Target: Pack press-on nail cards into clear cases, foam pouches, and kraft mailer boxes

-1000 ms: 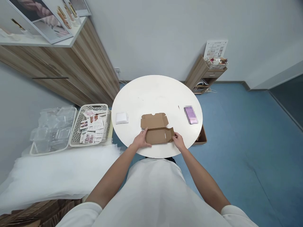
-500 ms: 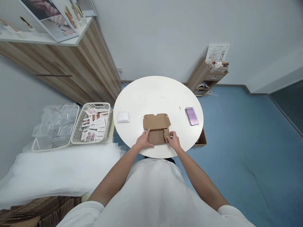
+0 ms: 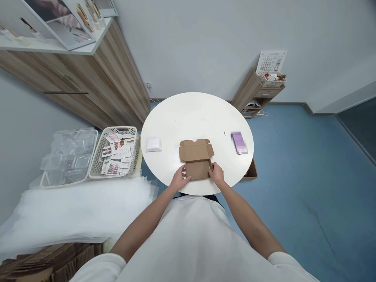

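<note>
Counted one cardboard box (image 3: 197, 170), open, lying on one round white counter (image 3: 194, 111). Noted one lid folded back on the far side of the box, with a single half-round notch in its far edge. Counted two hands on the box, one per end. Saw the left hand (image 3: 179, 180) curled in and holding the left end, thumb at the near corner, fingers along the wall. Saw the right hand (image 3: 217, 173) narrow, gripping the right end wall.

Counted one white packet (image 3: 153, 144) left of the box, well apart. Counted one purple item (image 3: 239, 142) right of the box, pixelated, any lettering unreadable.

Counted two large white baskets farther left of the box, side by side. In the nearer, the card basket (image 3: 96, 161), found several overlapping printed cards (image 3: 120, 150), exact number uncertain; made out rows of reddish ovals, print too small to read. In the other, the container basket (image 3: 61, 185), counted at least four clear containers (image 3: 84, 162). Logged one pile of white sheets (image 3: 79, 213) left of the box and nearer the body, layers uncountable.

Counted one printed sign (image 3: 272, 61) beyond and right of the box, with rows of small pictures, text likewise illegible.
</note>
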The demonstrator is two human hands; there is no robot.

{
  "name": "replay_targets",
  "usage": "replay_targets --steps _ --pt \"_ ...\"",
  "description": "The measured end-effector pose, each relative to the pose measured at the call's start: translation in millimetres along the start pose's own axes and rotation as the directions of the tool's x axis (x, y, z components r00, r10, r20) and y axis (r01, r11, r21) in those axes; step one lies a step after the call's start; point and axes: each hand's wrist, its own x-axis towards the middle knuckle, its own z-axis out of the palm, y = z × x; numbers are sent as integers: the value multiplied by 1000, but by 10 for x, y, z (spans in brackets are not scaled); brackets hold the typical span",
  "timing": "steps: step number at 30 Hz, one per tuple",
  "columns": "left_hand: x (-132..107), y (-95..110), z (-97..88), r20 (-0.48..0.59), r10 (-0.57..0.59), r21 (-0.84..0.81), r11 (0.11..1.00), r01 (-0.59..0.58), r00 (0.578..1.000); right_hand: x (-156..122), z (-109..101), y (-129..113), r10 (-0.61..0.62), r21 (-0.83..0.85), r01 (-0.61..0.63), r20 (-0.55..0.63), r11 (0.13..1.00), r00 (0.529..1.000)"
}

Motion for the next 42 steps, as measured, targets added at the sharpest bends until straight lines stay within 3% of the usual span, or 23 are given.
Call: replay_targets --steps 7,12,22,29,32,35,38,40,42 --pt "-33 61 99 -53 -76 -101 992 71 996 -80 -60 35 15 155 -21 38 988 999" --pt "20 184 196 -71 -98 -30 995 96 993 -24 -168 146 -38 305 10 88 952 995" --pt "319 552 428 -79 -109 -9 994 108 991 300 -350 382 -144 413 95 90 906 985" --pt "315 567 507 -122 -165 -10 986 165 979 340 -304 488 -160 440 85 136 894 978" --pt "252 539 517 -119 -228 -36 974 225 966 291 -317 505 -147 408 103 78 907 986" --pt "194 490 445 -123 -235 -66 971 228 964 225 -385 404 -190 359 208 -87 910 978" --pt "174 390 221 -227 -228 -62 974 220 947 163 -440 101 -287 310 334 -188 890 939" --pt "192 290 -24 -355 -236 -36 970 239 905 136 -424 -215 -359 284 391 -157 876 920" --pt "234 174 -328 -487 -255 -13 958 286 835 133 -343 -588 -465 322 453 -44 831 884"
